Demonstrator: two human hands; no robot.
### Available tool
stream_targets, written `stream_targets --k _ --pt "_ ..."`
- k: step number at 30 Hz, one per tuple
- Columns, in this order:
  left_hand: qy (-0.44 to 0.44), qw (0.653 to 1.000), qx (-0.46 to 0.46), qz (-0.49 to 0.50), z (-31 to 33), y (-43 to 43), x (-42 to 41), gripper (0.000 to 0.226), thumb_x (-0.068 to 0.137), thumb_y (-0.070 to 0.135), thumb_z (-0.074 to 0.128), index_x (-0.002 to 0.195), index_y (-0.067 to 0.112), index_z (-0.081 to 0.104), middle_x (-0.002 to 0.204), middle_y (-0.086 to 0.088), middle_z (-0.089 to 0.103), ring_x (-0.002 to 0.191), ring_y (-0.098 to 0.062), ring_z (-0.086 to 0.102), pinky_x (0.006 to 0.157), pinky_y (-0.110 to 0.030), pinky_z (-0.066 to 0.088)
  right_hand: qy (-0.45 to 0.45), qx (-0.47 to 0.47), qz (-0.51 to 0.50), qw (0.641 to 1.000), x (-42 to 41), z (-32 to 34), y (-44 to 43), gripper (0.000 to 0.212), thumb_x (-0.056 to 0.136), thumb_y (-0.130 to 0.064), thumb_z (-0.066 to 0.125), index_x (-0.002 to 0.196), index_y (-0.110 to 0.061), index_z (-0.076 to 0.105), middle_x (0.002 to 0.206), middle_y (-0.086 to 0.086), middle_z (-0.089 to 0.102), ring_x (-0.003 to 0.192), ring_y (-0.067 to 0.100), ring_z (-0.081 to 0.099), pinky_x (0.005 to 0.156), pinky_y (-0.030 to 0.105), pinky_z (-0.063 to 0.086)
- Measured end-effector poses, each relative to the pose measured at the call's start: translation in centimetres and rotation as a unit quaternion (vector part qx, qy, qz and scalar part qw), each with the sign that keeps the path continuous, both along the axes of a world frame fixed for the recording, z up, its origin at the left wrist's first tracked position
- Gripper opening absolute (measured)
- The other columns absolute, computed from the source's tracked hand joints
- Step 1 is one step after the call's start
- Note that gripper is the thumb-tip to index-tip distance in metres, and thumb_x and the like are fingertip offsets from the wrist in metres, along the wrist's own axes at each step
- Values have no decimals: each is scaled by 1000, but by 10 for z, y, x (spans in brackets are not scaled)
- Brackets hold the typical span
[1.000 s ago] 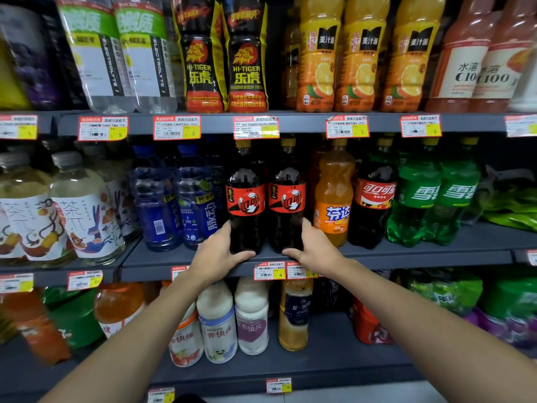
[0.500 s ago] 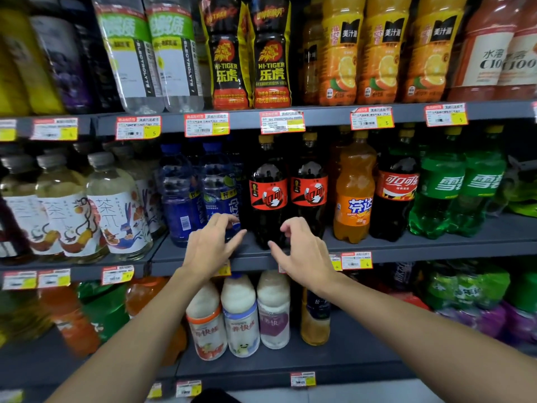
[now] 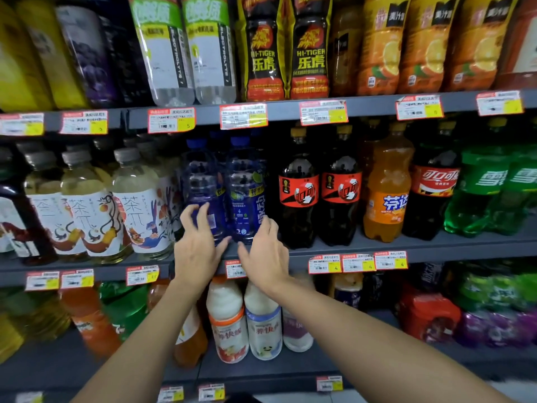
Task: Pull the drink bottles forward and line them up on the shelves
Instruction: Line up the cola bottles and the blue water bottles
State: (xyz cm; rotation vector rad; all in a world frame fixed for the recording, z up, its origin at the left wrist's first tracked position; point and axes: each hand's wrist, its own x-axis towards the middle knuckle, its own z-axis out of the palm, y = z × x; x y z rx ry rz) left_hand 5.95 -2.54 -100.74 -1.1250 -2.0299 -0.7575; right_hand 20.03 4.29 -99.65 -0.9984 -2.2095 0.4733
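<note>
Both arms are up at the middle shelf (image 3: 377, 248), and all the attention is on two blue-capped drinks standing upright side by side near its front edge. The left hand (image 3: 197, 248) is spread wide, fingers loosely curved like a claw in front of the lower label of the left blue bottle (image 3: 203, 190) — it has hold of nothing, and I can't tell whether the fingertips actually touch the plastic. The right hand (image 3: 267, 253) is open too, fingers nearly straight and pointing up, its tips just beside the lower right side of the right blue bottle (image 3: 247, 196); whether it touches is unclear as well. The two thumbs angle toward each other, close together below the bottles' bases.

To the left of the blue pair stands a row of pale tea bottles (image 3: 139, 205) with illustrated white labels. To the right — two black cola bottles (image 3: 299, 196) with red labels, then an orange Fanta bottle (image 3: 388, 196), a Coca-Cola bottle (image 3: 436, 187) and green Sprite bottles (image 3: 482, 190), all upright along the front.

On the shelf above sit clear electrolyte bottles (image 3: 162, 53), two Hi-Tiger bottles (image 3: 264, 56) and orange juice bottles (image 3: 380, 50). Below the hands, white milk-drink bottles (image 3: 229, 321) stand on the lower shelf. Price tags (image 3: 243, 116) line the shelf edges.
</note>
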Motion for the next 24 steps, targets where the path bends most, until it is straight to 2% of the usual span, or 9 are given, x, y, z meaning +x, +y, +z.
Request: stream_targets --k 3,5,7,10,13,18,24 --pt "-75 997 16 4 -13 6 14 102 73 47 83 147 2 29 145 -22 34 68 -30 65 45 -30 47 -8 -20 -28 999 -12 4 -3 75 96 -39 62 150 -7 22 152 11 34 107 27 66 83 38 50" --pt "-147 988 44 13 -13 10 19 105 73 45 85 148 2 26 145 -22 36 84 -37 66 54 -37 52 -10 -33 -39 999 -17 5 -4 78 95 -38 64 151 -6 20 155 13 30 108 27 66 84 38 51" --pt "-224 972 65 40 -8 15 16 106 74 50 83 148 2 25 145 -23 38 105 -44 61 69 -48 54 -6 -42 -52 998 -20 6 -2 85 93 -37 66 153 -5 15 158 15 28 109 27 66 85 38 51" --pt "-307 948 43 76 2 21 7 104 73 62 78 144 1 31 142 -22 47 115 -44 58 83 -53 51 -3 -57 -63 996 -23 9 4 93 91 -37 68 155 -4 9 154 14 36 112 28 65 86 38 50" --pt "-313 945 45 80 5 24 4 93 72 64 77 133 2 41 129 -21 57 110 -42 61 82 -52 51 -5 -73 -69 995 -25 13 9 92 91 -37 70 154 -5 12 147 14 45 114 29 64 86 39 51" --pt "-303 948 69 73 4 21 0 82 71 58 82 122 3 49 120 -20 63 104 -42 63 79 -48 51 -4 -68 -69 995 -23 14 7 84 90 -38 72 150 -10 21 141 14 45 112 29 64 83 37 50" --pt "-306 946 88 66 5 21 1 77 71 55 83 119 4 51 118 -19 64 102 -41 64 77 -46 50 43 -80 -71 993 -18 8 -3 64 87 -43 74 127 -15 32 128 9 44 103 29 66 77 36 50"
